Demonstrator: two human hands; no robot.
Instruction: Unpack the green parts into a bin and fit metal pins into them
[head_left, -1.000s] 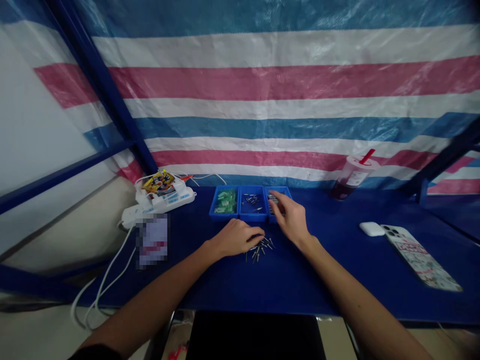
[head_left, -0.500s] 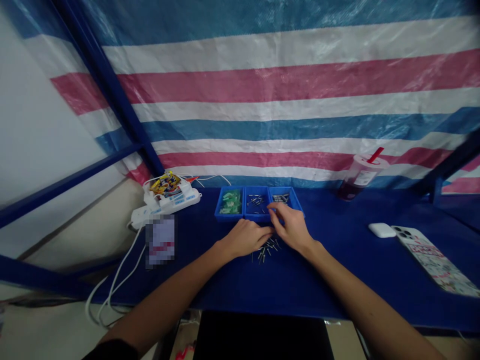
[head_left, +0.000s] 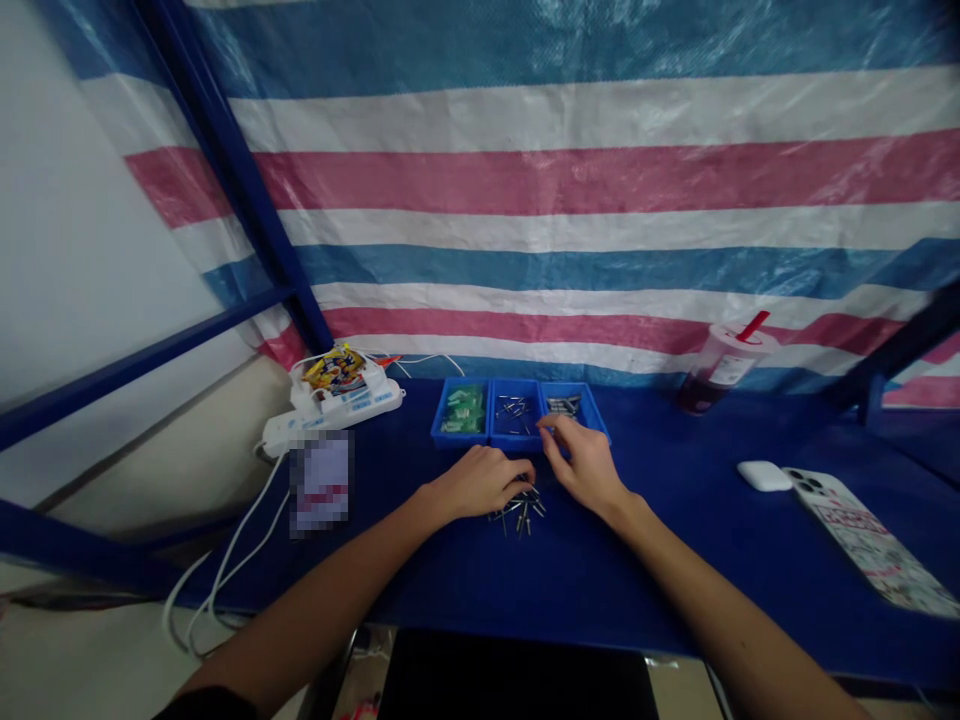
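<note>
My left hand is over a loose pile of thin metal fasteners on the blue table, its fingers curled down at the pile's far edge. Whatever its fingertips hold is hidden. My right hand reaches to the front of the blue bins, thumb and fingers drawn close together by the rim between the middle and right ones. Anything between those tips is too small to make out. Similar fasteners lie scattered in the middle bin. The left bin contains small green packets; the right bin has grey metal pieces.
A white power strip with cables and a yellow packet are at the left. A lidded drink cup with a red straw stands back right. A white earbud case and a phone lie at the right.
My left hand has drawn back a little to the left, away from my right thumb. The pile has shifted slightly left. My right hand stays by the bins.
</note>
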